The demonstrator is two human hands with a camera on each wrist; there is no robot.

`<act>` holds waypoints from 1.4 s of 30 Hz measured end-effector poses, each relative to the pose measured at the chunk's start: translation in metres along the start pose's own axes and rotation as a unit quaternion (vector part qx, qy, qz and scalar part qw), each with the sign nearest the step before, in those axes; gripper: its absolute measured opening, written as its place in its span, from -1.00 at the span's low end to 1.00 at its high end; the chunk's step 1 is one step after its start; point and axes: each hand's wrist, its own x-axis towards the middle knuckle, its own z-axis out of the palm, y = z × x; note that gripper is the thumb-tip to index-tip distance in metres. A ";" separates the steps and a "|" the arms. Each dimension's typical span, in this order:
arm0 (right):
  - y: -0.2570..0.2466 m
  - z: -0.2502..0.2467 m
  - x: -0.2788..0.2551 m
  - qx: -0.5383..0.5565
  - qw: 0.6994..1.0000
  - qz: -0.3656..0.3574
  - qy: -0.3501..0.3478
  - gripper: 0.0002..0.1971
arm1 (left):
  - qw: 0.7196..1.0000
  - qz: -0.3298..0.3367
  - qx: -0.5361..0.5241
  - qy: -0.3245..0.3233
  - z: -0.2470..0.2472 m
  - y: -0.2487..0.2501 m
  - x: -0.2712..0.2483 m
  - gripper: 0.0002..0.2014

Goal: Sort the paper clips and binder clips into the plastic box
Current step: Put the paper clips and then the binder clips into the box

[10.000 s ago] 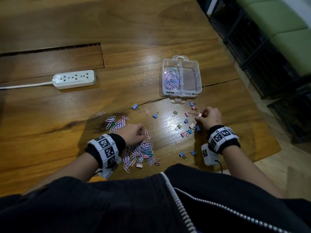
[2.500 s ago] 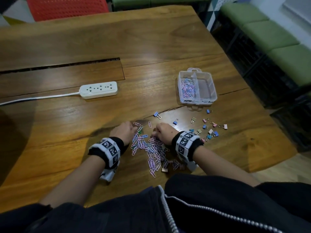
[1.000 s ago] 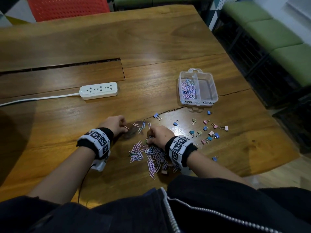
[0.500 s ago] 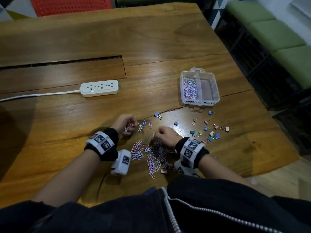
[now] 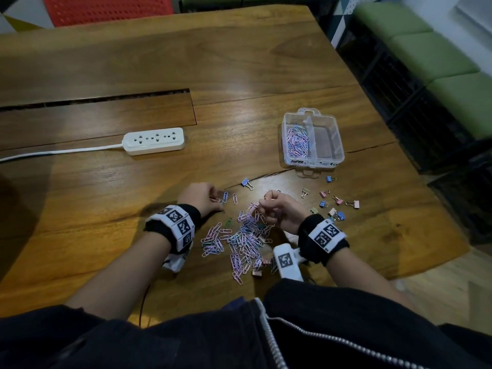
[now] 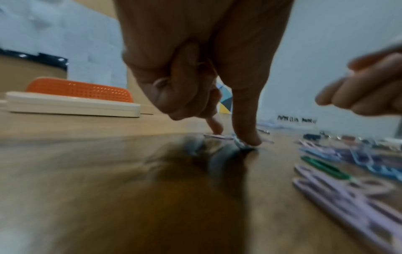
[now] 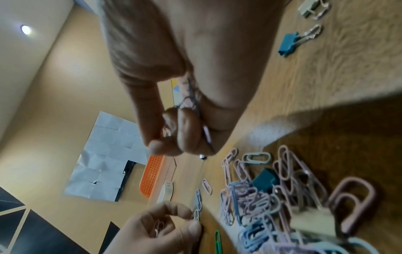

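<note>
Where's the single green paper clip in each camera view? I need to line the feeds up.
Head: green paper clip at the pile's far-left edge, between the two wrists.
Left wrist: right side, on the table beside lilac clips.
Right wrist: bottom centre, near the left hand.
Shared landmark: the white power strip.

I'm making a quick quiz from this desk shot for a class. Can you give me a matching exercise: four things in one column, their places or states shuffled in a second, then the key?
Things
1. power strip
2. plastic box
3. green paper clip
4. right hand

Places or states
A. lies alone at the near-left edge of the paper clip pile
B. one compartment holds paper clips, the other looks empty
C. raised above the pile, pinching paper clips
D. on the table, far left of the box, white cord trailing left

Pairs: 1-D, 2-B, 3-A, 4-C
</note>
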 end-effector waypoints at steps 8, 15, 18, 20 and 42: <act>-0.006 0.000 0.006 -0.012 1.000 0.005 0.023 -0.79 | 0.991 0.061 0.056 -0.108 0.013 0.000 -0.016 -0.79; -0.010 0.011 0.017 -0.301 0.944 -0.022 0.136 -0.78 | 0.923 -0.069 -0.340 -0.163 0.014 0.002 -0.017 -0.72; -0.005 0.012 0.023 -0.464 0.874 -0.073 0.125 -0.81 | 0.773 -0.125 -0.595 -0.182 0.008 0.000 -0.016 -0.75; -0.004 0.012 0.024 -0.551 0.825 -0.070 0.105 -0.81 | 0.767 -0.107 -0.610 -0.167 0.004 0.004 -0.014 -0.74; -0.019 0.005 0.002 -0.455 0.887 -0.038 0.062 -0.72 | 0.986 0.023 0.157 -0.057 0.018 0.048 -0.005 -0.69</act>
